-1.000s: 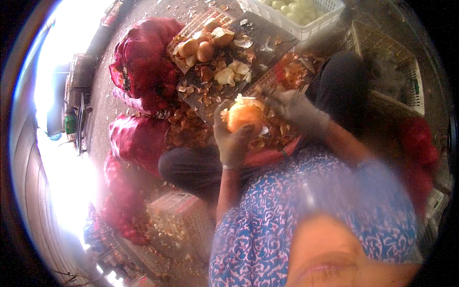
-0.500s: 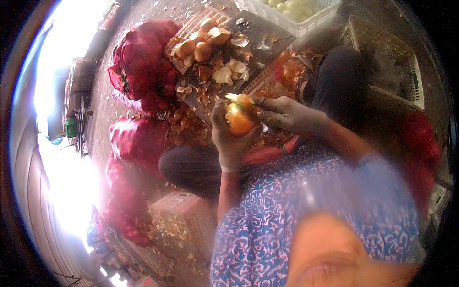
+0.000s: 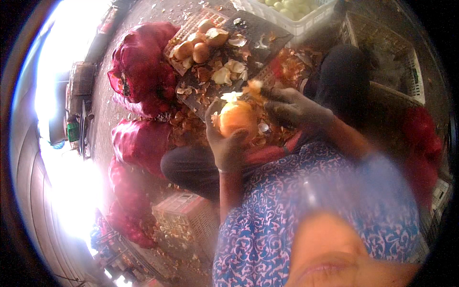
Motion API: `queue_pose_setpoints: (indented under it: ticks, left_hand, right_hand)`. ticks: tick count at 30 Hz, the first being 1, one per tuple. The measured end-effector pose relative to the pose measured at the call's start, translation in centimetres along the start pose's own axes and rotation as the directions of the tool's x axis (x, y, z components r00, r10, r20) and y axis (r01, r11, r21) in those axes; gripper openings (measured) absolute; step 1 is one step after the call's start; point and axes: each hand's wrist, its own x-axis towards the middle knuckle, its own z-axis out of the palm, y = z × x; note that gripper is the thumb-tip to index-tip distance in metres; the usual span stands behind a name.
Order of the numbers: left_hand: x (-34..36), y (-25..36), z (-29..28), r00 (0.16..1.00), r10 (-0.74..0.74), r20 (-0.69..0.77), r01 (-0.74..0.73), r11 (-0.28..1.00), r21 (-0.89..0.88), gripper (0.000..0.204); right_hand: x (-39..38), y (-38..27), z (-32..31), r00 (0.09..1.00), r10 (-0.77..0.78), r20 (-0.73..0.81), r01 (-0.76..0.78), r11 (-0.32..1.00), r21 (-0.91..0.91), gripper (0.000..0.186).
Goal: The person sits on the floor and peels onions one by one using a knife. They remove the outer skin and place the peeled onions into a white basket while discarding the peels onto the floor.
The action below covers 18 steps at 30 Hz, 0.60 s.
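Peeling step: left hand point(image 3: 224, 143) fingers wrapped round onion point(image 3: 236, 117); right hand point(image 3: 291, 107) fingers pinching skin point(image 3: 253, 87). Next move likely needs pulling skin clear.

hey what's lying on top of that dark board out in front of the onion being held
On the dark board lie a few unpeeled brown onions, pale cut pieces and loose skins. The held onion and both hands cover its near edge, so anything there is hidden.
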Motion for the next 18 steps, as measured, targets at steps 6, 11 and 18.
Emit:
queue_pose_setpoints:
  ticks: [6,11,18]
  left_hand:
    - [1.1,-1.8,-0.9,0.877,0.408,0.252,-0.478,0.695,0.538,0.098]
    - [0.9,-2.7,-0.4,0.940,0.301,0.160,-0.340,0.792,0.508,0.091]
    - [0.3,-1.5,-0.3,0.993,0.046,0.107,-0.069,0.973,0.219,0.083]
  right_hand:
    - [0.2,0.1,0.8,0.994,0.002,0.114,0.008,0.996,-0.094,0.049]
    - [0.9,2.4,1.1,0.990,-0.140,-0.007,0.133,0.957,-0.259,0.045]
    - [0.8,1.6,0.4,0.991,-0.089,-0.100,0.041,0.911,-0.410,0.042]
